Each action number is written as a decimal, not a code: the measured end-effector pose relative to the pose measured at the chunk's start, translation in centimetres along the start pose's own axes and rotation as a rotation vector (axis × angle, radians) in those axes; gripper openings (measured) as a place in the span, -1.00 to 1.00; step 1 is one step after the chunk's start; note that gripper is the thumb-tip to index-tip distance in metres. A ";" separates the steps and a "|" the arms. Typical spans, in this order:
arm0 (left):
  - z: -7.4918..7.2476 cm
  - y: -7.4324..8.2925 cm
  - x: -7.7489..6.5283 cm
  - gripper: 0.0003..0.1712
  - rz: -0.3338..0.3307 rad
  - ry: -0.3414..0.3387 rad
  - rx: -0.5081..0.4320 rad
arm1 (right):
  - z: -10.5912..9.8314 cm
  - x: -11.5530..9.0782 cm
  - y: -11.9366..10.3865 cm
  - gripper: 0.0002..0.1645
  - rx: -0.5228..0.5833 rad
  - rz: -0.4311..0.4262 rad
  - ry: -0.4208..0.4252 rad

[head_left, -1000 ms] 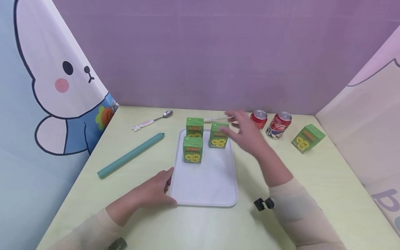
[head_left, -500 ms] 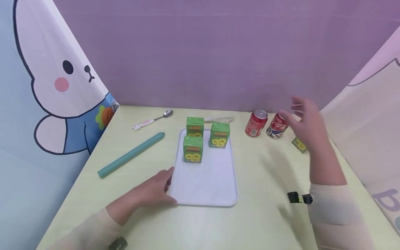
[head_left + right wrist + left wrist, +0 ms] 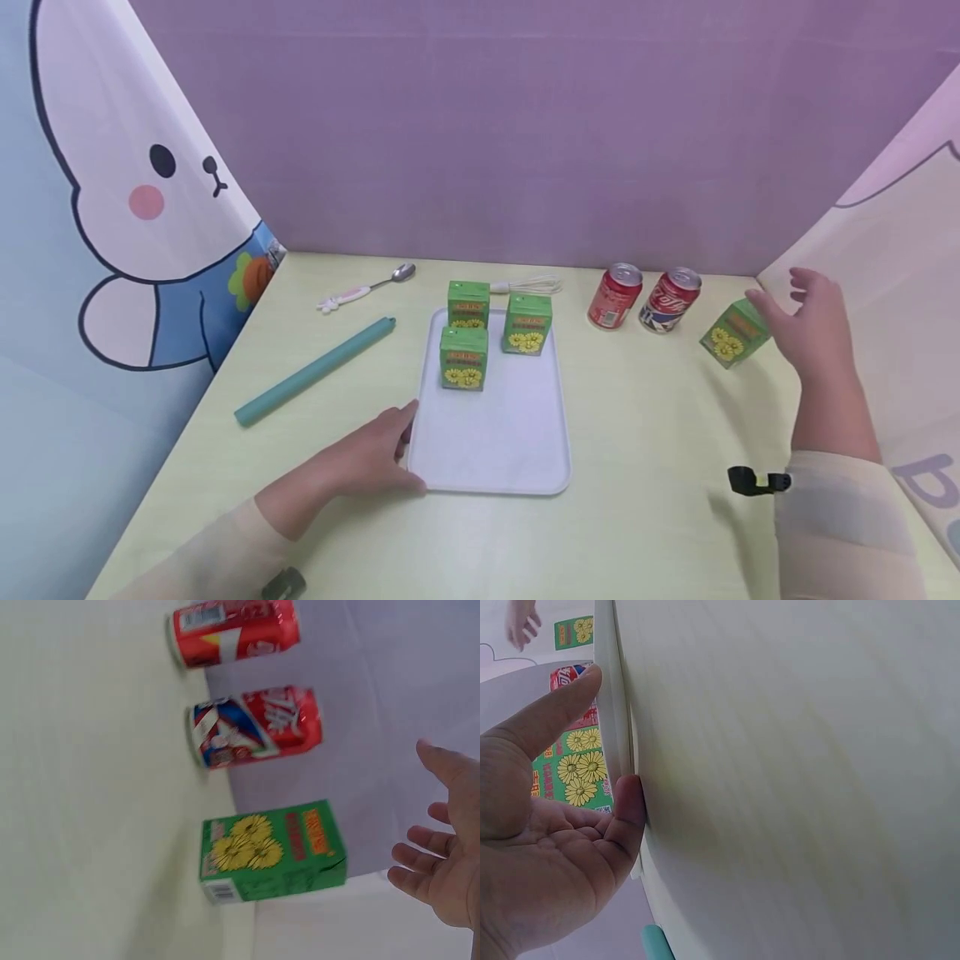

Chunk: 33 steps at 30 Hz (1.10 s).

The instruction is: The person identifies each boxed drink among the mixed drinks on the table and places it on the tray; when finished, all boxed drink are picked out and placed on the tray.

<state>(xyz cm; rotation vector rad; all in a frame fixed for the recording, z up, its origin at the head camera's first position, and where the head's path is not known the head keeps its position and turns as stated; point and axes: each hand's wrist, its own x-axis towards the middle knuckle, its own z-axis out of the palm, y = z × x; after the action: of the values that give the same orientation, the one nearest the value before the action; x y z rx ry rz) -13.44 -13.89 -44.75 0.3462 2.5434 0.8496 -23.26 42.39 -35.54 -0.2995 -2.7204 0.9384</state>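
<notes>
A white tray [image 3: 491, 442] lies on the table with three green drink cartons, a front one [image 3: 463, 360], a right one [image 3: 527, 325] and a back one [image 3: 468, 304], upright at its far end. My left hand [image 3: 375, 454] holds the tray's near left corner, thumb at the near edge and fingers along the left side. Another green carton [image 3: 274, 851] with yellow flowers stands at the table's far right. Beside it, my right hand [image 3: 813, 333] hovers with spread, loosely bent fingers, apart from the carton in the right wrist view.
Two red soda cans, one on the left [image 3: 615, 297] and one on the right [image 3: 670, 300], stand left of the far-right carton. Behind the tray lies a whisk [image 3: 528, 286]. A spoon [image 3: 367, 290] and a teal stick [image 3: 315, 371] lie on the left. Cloth walls border the table.
My right hand has swung from above the tray's right carton, past the cans, to the far-right carton. My left hand and the tray have stayed in place.
</notes>
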 end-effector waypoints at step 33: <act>0.1 -0.4 0.1 0.29 0.007 0.000 -0.009 | 3.8 0.7 7.2 0.16 0.119 0.225 -0.101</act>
<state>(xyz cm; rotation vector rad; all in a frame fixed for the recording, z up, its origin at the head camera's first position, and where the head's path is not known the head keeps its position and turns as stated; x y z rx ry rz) -13.54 -14.06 -45.10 0.3526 2.5386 0.8637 -24.23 45.94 -42.83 -0.5584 -2.7475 1.2007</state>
